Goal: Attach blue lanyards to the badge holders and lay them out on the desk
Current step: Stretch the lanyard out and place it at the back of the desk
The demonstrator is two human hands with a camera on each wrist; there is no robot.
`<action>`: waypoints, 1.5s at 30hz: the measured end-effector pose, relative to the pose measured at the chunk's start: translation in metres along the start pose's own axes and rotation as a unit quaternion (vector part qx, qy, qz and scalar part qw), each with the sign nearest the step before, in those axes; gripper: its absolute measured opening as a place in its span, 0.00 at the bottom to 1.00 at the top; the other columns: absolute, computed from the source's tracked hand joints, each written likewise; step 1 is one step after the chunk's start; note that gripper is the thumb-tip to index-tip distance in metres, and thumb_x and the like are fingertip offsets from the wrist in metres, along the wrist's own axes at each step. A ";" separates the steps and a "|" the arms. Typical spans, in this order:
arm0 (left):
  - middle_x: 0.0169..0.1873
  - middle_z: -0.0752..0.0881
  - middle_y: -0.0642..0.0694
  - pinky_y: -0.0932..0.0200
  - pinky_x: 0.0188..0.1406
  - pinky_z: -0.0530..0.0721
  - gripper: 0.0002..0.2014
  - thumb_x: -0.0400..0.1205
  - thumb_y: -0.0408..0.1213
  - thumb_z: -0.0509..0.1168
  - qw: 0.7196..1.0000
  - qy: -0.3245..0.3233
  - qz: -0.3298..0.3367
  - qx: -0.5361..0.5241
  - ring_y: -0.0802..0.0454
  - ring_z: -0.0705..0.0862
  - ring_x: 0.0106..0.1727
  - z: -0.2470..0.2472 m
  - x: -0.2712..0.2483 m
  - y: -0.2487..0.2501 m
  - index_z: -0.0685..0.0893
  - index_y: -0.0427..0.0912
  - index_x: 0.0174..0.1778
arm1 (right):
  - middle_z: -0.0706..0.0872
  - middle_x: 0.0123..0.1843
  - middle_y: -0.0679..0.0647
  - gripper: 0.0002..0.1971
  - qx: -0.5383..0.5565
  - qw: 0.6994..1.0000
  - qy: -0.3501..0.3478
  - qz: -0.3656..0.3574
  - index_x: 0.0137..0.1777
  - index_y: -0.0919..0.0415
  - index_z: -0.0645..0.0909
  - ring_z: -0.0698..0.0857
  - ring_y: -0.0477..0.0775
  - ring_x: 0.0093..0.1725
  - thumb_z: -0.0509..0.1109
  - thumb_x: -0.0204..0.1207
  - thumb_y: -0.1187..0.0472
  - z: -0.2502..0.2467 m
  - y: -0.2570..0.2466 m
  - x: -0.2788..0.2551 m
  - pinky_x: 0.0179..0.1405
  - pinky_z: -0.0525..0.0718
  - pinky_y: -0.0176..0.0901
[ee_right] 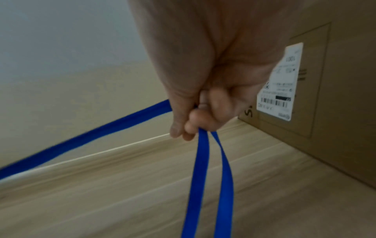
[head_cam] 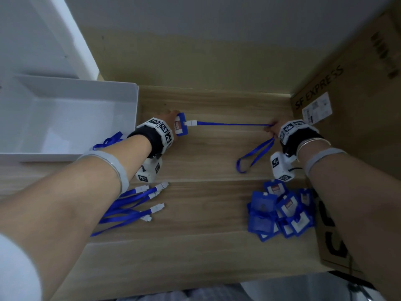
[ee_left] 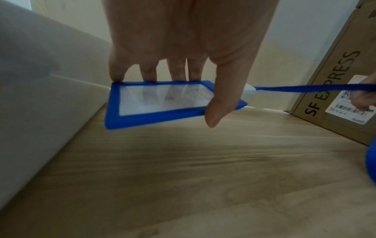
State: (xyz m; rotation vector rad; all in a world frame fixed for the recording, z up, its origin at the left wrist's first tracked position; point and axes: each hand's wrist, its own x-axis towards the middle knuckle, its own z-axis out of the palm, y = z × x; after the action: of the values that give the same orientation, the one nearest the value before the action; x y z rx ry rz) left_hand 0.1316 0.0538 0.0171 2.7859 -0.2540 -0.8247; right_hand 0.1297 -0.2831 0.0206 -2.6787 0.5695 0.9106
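Head view, badge holder [head_cam: 180, 124] in left fingers [ee_left: 218, 103]

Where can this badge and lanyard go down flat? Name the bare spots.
Bare desk runs under the taut lanyard, from the white tray to the cardboard box. Another bare strip lies along the near edge. Crowded: loose lanyards near left, badge holder pile near right.

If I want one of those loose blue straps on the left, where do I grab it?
Probably by the white clip at its end, coming from the right. On the loose lanyards the clips fan out toward the bare desk, while the strap ends run under the left arm.
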 end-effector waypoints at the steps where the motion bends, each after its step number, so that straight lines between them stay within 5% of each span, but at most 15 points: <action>1: 0.61 0.81 0.41 0.46 0.54 0.85 0.38 0.69 0.32 0.73 1.000 -0.003 -0.003 0.009 0.39 0.84 0.56 -0.002 0.002 0.001 0.64 0.46 0.74 | 0.79 0.34 0.55 0.11 0.043 0.999 0.028 -0.003 0.33 0.56 0.77 0.74 0.52 0.31 0.71 0.77 0.59 -0.006 0.005 0.004 0.32 0.72 0.40; 3: 0.64 0.79 0.40 0.46 0.54 0.82 0.37 0.72 0.32 0.71 1.000 -0.012 -0.009 0.021 0.38 0.83 0.59 -0.006 0.009 0.003 0.63 0.45 0.76 | 0.79 0.36 0.51 0.04 0.076 0.995 0.058 -0.007 0.40 0.56 0.81 0.76 0.48 0.33 0.74 0.74 0.62 -0.018 0.011 0.005 0.39 0.77 0.42; 5: 0.68 0.76 0.39 0.45 0.59 0.79 0.34 0.76 0.31 0.68 0.999 -0.018 -0.018 0.033 0.37 0.80 0.64 -0.010 0.018 0.003 0.62 0.44 0.77 | 0.82 0.43 0.56 0.09 0.059 0.997 0.057 -0.008 0.53 0.62 0.84 0.79 0.55 0.39 0.72 0.74 0.64 -0.030 0.019 0.009 0.43 0.78 0.45; 7: 0.70 0.74 0.38 0.46 0.62 0.77 0.33 0.77 0.30 0.66 0.998 -0.018 -0.028 0.049 0.36 0.77 0.67 -0.013 0.028 0.002 0.61 0.42 0.78 | 0.84 0.50 0.59 0.08 -0.039 0.998 0.054 0.010 0.54 0.62 0.84 0.81 0.58 0.46 0.71 0.76 0.63 -0.039 0.025 0.012 0.42 0.78 0.45; 12: 0.73 0.70 0.37 0.41 0.71 0.71 0.35 0.76 0.33 0.67 0.994 -0.032 -0.058 0.085 0.34 0.70 0.73 -0.020 0.046 -0.001 0.60 0.41 0.79 | 0.83 0.64 0.64 0.15 -0.135 0.985 0.105 0.034 0.62 0.66 0.84 0.81 0.66 0.63 0.68 0.79 0.60 -0.049 0.030 0.024 0.62 0.82 0.49; 16: 0.74 0.66 0.37 0.39 0.73 0.68 0.37 0.75 0.32 0.68 0.992 -0.044 -0.089 0.080 0.33 0.65 0.75 -0.021 0.056 -0.006 0.59 0.43 0.79 | 0.85 0.58 0.64 0.13 -0.163 0.979 0.105 0.066 0.58 0.66 0.85 0.84 0.64 0.58 0.70 0.76 0.61 -0.048 0.027 0.032 0.54 0.83 0.46; 19: 0.74 0.64 0.36 0.38 0.72 0.68 0.35 0.77 0.31 0.66 0.992 -0.039 -0.101 0.064 0.33 0.63 0.76 -0.018 0.062 -0.010 0.59 0.45 0.79 | 0.85 0.52 0.61 0.07 -0.204 0.970 0.067 0.118 0.43 0.68 0.82 0.81 0.58 0.46 0.69 0.76 0.62 -0.044 0.021 0.028 0.42 0.81 0.42; 22: 0.74 0.63 0.35 0.38 0.72 0.69 0.35 0.78 0.31 0.65 0.993 -0.028 -0.101 0.052 0.33 0.62 0.76 -0.014 0.068 -0.010 0.58 0.44 0.79 | 0.82 0.42 0.57 0.08 -0.236 0.965 0.035 0.108 0.36 0.63 0.80 0.84 0.57 0.47 0.69 0.75 0.60 -0.040 0.017 0.034 0.42 0.84 0.39; 25: 0.74 0.64 0.35 0.40 0.72 0.69 0.33 0.79 0.31 0.64 0.992 -0.025 -0.111 0.049 0.33 0.62 0.76 -0.012 0.075 -0.011 0.58 0.43 0.80 | 0.81 0.58 0.64 0.12 -0.217 0.970 0.026 0.107 0.57 0.66 0.81 0.81 0.58 0.53 0.67 0.76 0.61 -0.038 0.015 0.041 0.37 0.88 0.30; 27: 0.75 0.63 0.35 0.39 0.73 0.70 0.34 0.79 0.31 0.65 0.991 -0.029 -0.119 0.053 0.34 0.62 0.76 -0.010 0.077 -0.013 0.58 0.42 0.80 | 0.79 0.62 0.67 0.11 -0.271 0.960 0.011 0.070 0.52 0.69 0.80 0.78 0.57 0.55 0.63 0.81 0.61 -0.038 0.008 0.039 0.32 0.84 0.21; 29: 0.75 0.63 0.36 0.40 0.73 0.70 0.36 0.77 0.31 0.66 0.990 -0.035 -0.120 0.062 0.34 0.62 0.76 -0.009 0.081 -0.015 0.57 0.42 0.80 | 0.78 0.44 0.64 0.16 -0.198 0.972 -0.010 0.128 0.31 0.66 0.72 0.81 0.62 0.60 0.64 0.80 0.61 -0.036 0.005 0.031 0.54 0.88 0.45; 31: 0.76 0.62 0.36 0.40 0.74 0.69 0.38 0.76 0.32 0.67 0.989 -0.041 -0.123 0.066 0.33 0.62 0.76 -0.010 0.083 -0.018 0.57 0.43 0.80 | 0.78 0.42 0.62 0.16 -0.210 0.966 -0.020 0.148 0.30 0.65 0.72 0.81 0.64 0.63 0.65 0.79 0.62 -0.033 0.003 0.027 0.61 0.84 0.57; 33: 0.75 0.63 0.36 0.40 0.74 0.70 0.37 0.77 0.34 0.68 0.988 -0.045 -0.127 0.072 0.32 0.63 0.76 -0.012 0.085 -0.020 0.58 0.43 0.80 | 0.80 0.59 0.64 0.10 -0.251 0.956 -0.034 0.148 0.48 0.69 0.80 0.80 0.65 0.65 0.66 0.79 0.61 -0.030 0.007 0.032 0.63 0.83 0.58; 35: 0.74 0.64 0.35 0.40 0.73 0.70 0.35 0.77 0.36 0.67 0.988 -0.045 -0.131 0.075 0.31 0.64 0.75 -0.013 0.086 -0.021 0.60 0.43 0.79 | 0.78 0.66 0.64 0.15 -0.304 0.944 -0.038 0.126 0.61 0.67 0.78 0.79 0.64 0.67 0.67 0.78 0.59 -0.026 0.009 0.036 0.64 0.82 0.57; 45: 0.71 0.66 0.35 0.38 0.69 0.72 0.35 0.76 0.36 0.67 0.989 -0.026 -0.124 0.082 0.29 0.67 0.72 -0.012 0.079 -0.018 0.59 0.49 0.79 | 0.74 0.71 0.66 0.20 -0.338 0.933 -0.012 0.124 0.68 0.69 0.74 0.76 0.69 0.68 0.66 0.78 0.62 -0.022 0.013 0.027 0.61 0.83 0.61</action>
State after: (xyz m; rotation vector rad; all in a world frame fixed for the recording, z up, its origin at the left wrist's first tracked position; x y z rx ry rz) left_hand 0.2051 0.0555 -0.0182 2.9942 0.0209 -0.9745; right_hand 0.1551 -0.3105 0.0197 -3.2351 0.6999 1.4248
